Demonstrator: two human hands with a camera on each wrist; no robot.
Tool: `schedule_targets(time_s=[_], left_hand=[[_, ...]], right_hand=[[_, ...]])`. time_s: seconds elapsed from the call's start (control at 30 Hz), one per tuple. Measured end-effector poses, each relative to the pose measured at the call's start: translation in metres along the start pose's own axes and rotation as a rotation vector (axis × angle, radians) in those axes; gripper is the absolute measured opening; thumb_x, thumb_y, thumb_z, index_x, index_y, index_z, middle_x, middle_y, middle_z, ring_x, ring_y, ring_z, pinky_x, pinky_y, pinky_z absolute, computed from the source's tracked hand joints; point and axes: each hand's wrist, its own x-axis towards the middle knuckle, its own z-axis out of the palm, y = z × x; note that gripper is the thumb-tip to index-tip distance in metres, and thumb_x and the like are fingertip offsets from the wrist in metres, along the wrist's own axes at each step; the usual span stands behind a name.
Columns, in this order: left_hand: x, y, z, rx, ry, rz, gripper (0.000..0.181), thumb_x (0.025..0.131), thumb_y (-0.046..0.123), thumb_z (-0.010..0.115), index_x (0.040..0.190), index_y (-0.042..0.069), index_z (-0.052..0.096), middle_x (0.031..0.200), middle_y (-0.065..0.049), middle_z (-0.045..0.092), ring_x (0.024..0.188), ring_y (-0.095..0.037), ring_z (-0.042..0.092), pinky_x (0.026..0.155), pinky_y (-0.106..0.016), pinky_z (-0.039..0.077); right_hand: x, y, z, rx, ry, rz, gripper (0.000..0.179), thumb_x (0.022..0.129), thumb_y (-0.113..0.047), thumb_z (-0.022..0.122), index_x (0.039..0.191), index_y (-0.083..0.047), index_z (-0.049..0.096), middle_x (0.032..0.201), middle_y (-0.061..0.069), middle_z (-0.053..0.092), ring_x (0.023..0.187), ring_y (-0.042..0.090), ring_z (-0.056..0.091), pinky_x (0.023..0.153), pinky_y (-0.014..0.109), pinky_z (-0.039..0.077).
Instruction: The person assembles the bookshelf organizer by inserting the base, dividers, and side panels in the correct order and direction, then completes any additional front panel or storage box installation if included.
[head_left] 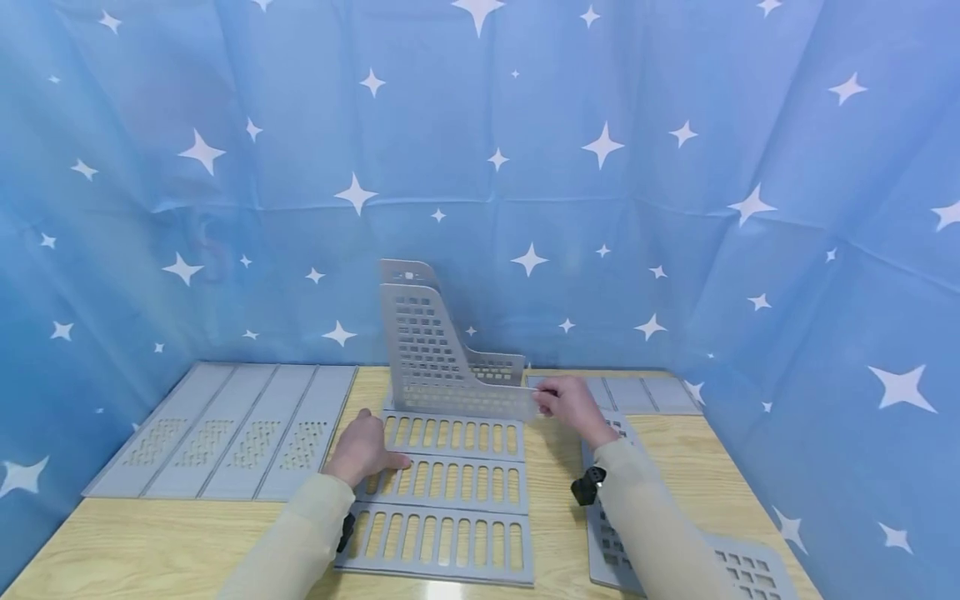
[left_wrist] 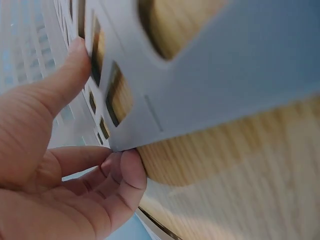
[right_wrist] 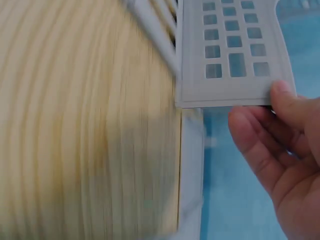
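The hands are apart. The right hand [head_left: 572, 404] pinches the three-o'clock corner of an upright L-shaped perforated panel [head_left: 442, 380], at twelve o'clock of the slotted panels; a matching panel [head_left: 420, 268] stands behind it. The left hand [head_left: 363, 450] grips the middle slotted panel [head_left: 465, 504] at its nine-o'clock edge. Flat perforated panels [head_left: 232, 400] lie toward ten o'clock.

Four panels [head_left: 232, 408] at left, three slotted panels [head_left: 442, 505] in the middle, two upright perforated sides [head_left: 427, 350] farther back, two hands [head_left: 363, 450], one desk [head_left: 180, 542]; the sleeve-covered right-side pieces [head_left: 598, 542] cannot be counted.
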Motion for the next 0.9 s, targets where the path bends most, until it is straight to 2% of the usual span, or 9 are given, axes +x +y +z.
schedule_targets(time_s=[0.17, 0.33, 0.4, 0.5, 0.57, 0.6, 0.73, 0.8, 0.9], left_hand=[[0.001, 0.001, 0.004, 0.003, 0.005, 0.011, 0.047, 0.078, 0.039, 0.091, 0.066, 0.004, 0.062, 0.135, -0.035, 0.052, 0.074, -0.029, 0.062, 0.07, -0.043, 0.057], [0.001, 0.0, 0.003, 0.01, 0.025, 0.0, 0.047, 0.078, 0.039, 0.092, 0.069, 0.003, 0.064, 0.136, -0.034, 0.052, 0.072, -0.028, 0.061, 0.07, -0.044, 0.057], [0.001, 0.0, 0.004, 0.005, 0.028, -0.001, 0.047, 0.078, 0.039, 0.091, 0.077, -0.001, 0.067, 0.135, -0.035, 0.052, 0.072, -0.028, 0.061, 0.069, -0.044, 0.056], [-0.001, 0.0, 0.006, -0.02, 0.021, -0.01, 0.057, 0.079, 0.039, 0.09, 0.098, -0.011, 0.069, 0.135, -0.036, 0.049, 0.077, -0.03, 0.062, 0.071, -0.046, 0.057], [-0.004, 0.001, 0.006, -0.045, 0.009, -0.011, 0.064, 0.081, 0.038, 0.088, 0.109, -0.015, 0.066, 0.136, -0.038, 0.047, 0.079, -0.031, 0.061, 0.071, -0.046, 0.056], [-0.006, 0.0, 0.006, -0.061, 0.0, -0.011, 0.062, 0.082, 0.037, 0.087, 0.107, -0.015, 0.066, 0.136, -0.039, 0.046, 0.078, -0.031, 0.06, 0.069, -0.045, 0.055], [-0.018, 0.0, 0.001, -0.1, -0.038, -0.001, 0.051, 0.081, 0.033, 0.089, 0.097, -0.01, 0.065, 0.129, -0.037, 0.047, 0.074, -0.028, 0.054, 0.064, -0.042, 0.049], [-0.024, 0.0, -0.003, -0.086, -0.048, -0.003, 0.055, 0.076, 0.033, 0.093, 0.098, -0.009, 0.065, 0.123, -0.032, 0.048, 0.078, -0.029, 0.053, 0.066, -0.043, 0.051], [-0.029, 0.001, -0.005, -0.049, -0.056, -0.013, 0.062, 0.068, 0.033, 0.098, 0.101, -0.009, 0.065, 0.12, -0.029, 0.049, 0.088, -0.032, 0.052, 0.074, -0.047, 0.054]], right_hand=[[0.005, -0.011, 0.016, -0.005, 0.025, -0.055, 0.024, 0.1, -0.005, 0.066, 0.077, -0.001, 0.068, 0.064, 0.009, 0.063, 0.054, 0.015, 0.051, 0.055, 0.027, 0.038], [0.005, -0.013, 0.021, 0.012, 0.045, -0.027, 0.023, 0.101, -0.005, 0.065, 0.079, -0.001, 0.07, 0.065, 0.009, 0.064, 0.058, 0.018, 0.057, 0.055, 0.027, 0.039], [0.006, -0.012, 0.022, 0.016, 0.048, -0.006, 0.023, 0.102, -0.007, 0.065, 0.08, -0.001, 0.069, 0.066, 0.007, 0.064, 0.059, 0.018, 0.058, 0.055, 0.027, 0.039], [0.004, -0.012, 0.018, -0.003, 0.014, 0.024, 0.022, 0.101, -0.008, 0.066, 0.08, -0.003, 0.064, 0.07, 0.006, 0.065, 0.062, 0.017, 0.059, 0.057, 0.029, 0.041], [-0.002, -0.011, 0.01, -0.038, -0.029, 0.068, 0.012, 0.1, -0.009, 0.067, 0.09, -0.002, 0.068, 0.082, 0.007, 0.07, 0.074, 0.02, 0.065, 0.063, 0.033, 0.05], [-0.007, -0.011, 0.003, -0.058, -0.053, 0.093, 0.009, 0.1, -0.009, 0.067, 0.096, -0.001, 0.069, 0.089, 0.009, 0.071, 0.08, 0.022, 0.066, 0.068, 0.036, 0.054], [-0.034, -0.004, -0.03, -0.195, -0.113, 0.233, 0.035, 0.098, -0.016, 0.069, 0.126, 0.004, 0.066, 0.116, 0.02, 0.07, 0.107, 0.037, 0.066, 0.088, 0.052, 0.057], [-0.05, 0.003, -0.046, -0.265, -0.128, 0.312, 0.048, 0.096, -0.021, 0.072, 0.132, 0.009, 0.06, 0.123, 0.027, 0.066, 0.111, 0.043, 0.064, 0.09, 0.056, 0.055], [-0.075, 0.013, -0.063, -0.324, -0.183, 0.462, 0.062, 0.09, -0.032, 0.08, 0.127, 0.013, 0.057, 0.113, 0.028, 0.065, 0.099, 0.04, 0.064, 0.084, 0.055, 0.054]])
